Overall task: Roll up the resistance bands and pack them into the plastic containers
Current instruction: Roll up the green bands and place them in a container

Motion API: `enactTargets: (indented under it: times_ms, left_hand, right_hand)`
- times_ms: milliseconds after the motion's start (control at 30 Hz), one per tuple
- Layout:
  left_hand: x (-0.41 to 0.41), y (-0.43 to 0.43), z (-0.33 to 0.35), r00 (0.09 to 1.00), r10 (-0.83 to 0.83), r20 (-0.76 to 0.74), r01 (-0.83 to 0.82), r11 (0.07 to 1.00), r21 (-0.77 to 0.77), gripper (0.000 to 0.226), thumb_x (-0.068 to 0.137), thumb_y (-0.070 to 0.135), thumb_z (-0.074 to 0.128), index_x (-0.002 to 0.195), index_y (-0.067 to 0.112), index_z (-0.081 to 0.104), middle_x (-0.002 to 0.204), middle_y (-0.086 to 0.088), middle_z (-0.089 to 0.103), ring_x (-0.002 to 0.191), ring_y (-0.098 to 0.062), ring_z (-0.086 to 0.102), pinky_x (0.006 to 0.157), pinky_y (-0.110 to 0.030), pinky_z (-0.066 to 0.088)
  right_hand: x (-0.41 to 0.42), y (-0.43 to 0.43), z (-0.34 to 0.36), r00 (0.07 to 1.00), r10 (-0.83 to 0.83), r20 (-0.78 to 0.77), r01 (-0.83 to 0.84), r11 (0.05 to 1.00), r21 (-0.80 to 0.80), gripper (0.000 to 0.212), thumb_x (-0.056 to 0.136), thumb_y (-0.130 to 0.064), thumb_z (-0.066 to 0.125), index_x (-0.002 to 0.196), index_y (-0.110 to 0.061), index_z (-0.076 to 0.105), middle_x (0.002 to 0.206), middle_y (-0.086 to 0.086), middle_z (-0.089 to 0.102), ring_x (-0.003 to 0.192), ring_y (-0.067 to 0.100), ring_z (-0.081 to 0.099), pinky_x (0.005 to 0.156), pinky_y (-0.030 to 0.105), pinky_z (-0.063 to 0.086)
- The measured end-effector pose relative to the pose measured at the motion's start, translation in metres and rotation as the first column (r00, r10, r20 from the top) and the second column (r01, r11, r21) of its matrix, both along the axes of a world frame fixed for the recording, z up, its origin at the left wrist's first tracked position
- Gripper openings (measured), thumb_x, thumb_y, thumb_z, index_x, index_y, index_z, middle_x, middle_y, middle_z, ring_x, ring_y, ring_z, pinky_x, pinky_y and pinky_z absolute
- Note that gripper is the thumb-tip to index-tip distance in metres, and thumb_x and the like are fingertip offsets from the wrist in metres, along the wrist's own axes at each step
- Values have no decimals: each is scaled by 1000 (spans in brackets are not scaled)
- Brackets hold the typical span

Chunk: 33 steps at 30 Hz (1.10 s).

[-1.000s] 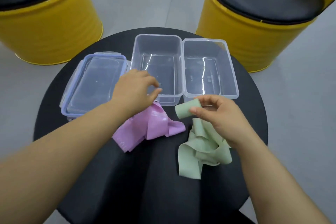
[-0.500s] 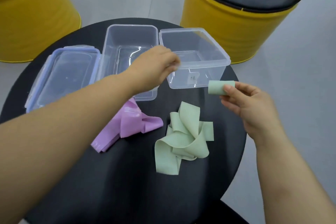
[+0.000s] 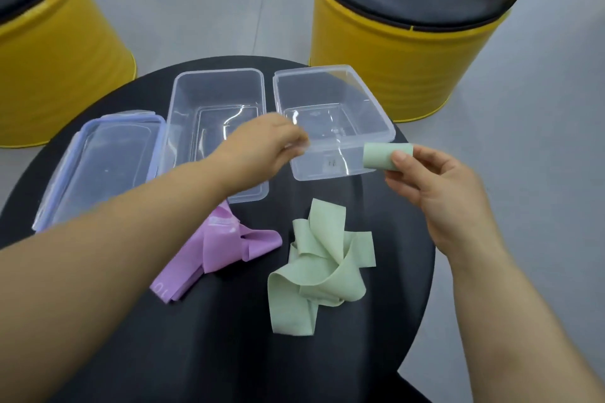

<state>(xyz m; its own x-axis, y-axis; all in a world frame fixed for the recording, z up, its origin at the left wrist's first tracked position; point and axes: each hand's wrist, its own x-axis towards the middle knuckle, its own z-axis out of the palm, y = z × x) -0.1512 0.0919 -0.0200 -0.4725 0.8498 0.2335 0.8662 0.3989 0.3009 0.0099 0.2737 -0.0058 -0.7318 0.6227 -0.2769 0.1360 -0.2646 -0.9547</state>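
Two clear plastic containers stand open at the back of the round black table [image 3: 229, 337]. My left hand [image 3: 262, 150] pinches the near rim of the right container [image 3: 330, 95], which is tilted up toward me. The left container [image 3: 216, 98] lies flat beside it. My right hand [image 3: 435, 193] holds a rolled green band [image 3: 381, 155] just right of the tilted container's front corner. A loose green band [image 3: 324, 265] lies crumpled in the table's middle. To its left, partly under my left forearm, is a crumpled pink band [image 3: 222, 252].
A clear lid with a blue rim [image 3: 98, 167] lies on the table's left. Two yellow drum stools with black cushions stand behind the table, one at left [image 3: 55, 56] and one at right [image 3: 409, 52]. The floor around is grey.
My left hand moved from the pink band to the right container's rim and tipped it up. My right hand carried the rolled green band to the right, beside that container.
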Motion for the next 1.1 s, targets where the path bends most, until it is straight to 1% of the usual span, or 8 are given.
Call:
enactTargets:
  times_ms: [200, 333, 500, 600, 700, 900, 1000, 1100]
  left_hand:
    - [24, -8, -41, 999, -24, -27, 23, 998, -65, 29, 83, 22, 45, 76, 7, 69, 68, -8, 64, 67, -29, 62, 61, -33, 53]
    - [26, -13, -48, 994, 1, -111, 0, 1000, 11, 30, 81, 21, 45, 72, 8, 71, 64, -6, 64, 70, -27, 65, 63, -30, 55]
    - [28, -20, -64, 982, 135, -133, -111, 979, 168, 28, 83, 23, 49, 81, 9, 73, 80, -6, 66, 89, -27, 53, 69, -35, 54]
    - [32, -24, -73, 984, 176, -30, -163, 952, 260, 27, 83, 22, 50, 89, 5, 70, 88, -10, 66, 93, -21, 47, 77, -33, 48]
    - [29, -24, -69, 984, 177, -7, -167, 938, 302, 25, 82, 21, 51, 81, 3, 69, 82, -11, 65, 89, -19, 46, 77, -26, 39]
    - [26, -24, -68, 984, 170, -47, -151, 949, 278, 26, 80, 27, 51, 78, 9, 70, 74, -5, 64, 82, -18, 47, 68, -27, 40]
    - [28, -25, -65, 978, 209, 20, -206, 937, 281, 26, 73, 29, 58, 85, 7, 67, 81, -8, 66, 86, -16, 45, 73, -26, 38]
    - [23, -31, -62, 988, 156, 9, -153, 960, 233, 25, 72, 30, 62, 82, 8, 68, 93, -8, 69, 92, -20, 59, 76, -26, 49]
  right_hand:
    - [-9, -13, -11, 998, 55, 26, -58, 985, 161, 20, 80, -10, 71, 95, -22, 64, 105, 7, 66, 100, 23, 65, 81, 29, 56]
    - [-14, -23, -21, 989, 106, 104, -132, 947, 292, 26, 78, -16, 75, 92, -34, 63, 100, -6, 65, 97, 16, 63, 91, 38, 53]
    - [-26, -34, -25, 978, 142, 153, -190, 906, 379, 28, 79, -16, 74, 104, -25, 64, 96, -14, 64, 88, 5, 62, 75, 14, 49]
    - [-36, -36, -21, 966, 174, 189, -243, 859, 451, 31, 80, -15, 73, 109, -21, 64, 99, -8, 64, 90, 7, 61, 76, 13, 48]
    - [-49, -38, -19, 936, 242, 256, -344, 781, 521, 32, 79, -14, 74, 110, -17, 65, 100, -3, 66, 91, 9, 62, 80, 16, 49]
    - [-84, -36, -13, 840, 341, 422, -542, 572, 616, 30, 78, -14, 75, 107, -17, 66, 93, -4, 62, 82, 8, 57, 66, 6, 42]
    - [-101, -41, -17, 708, 402, 581, -706, 393, 589, 33, 78, -18, 76, 109, -17, 65, 100, 0, 64, 87, 12, 56, 74, 16, 44]
    - [-108, -43, -22, 570, 395, 720, -820, 222, 527, 35, 80, -22, 74, 113, -18, 64, 104, 0, 62, 92, 17, 56, 81, 24, 43]
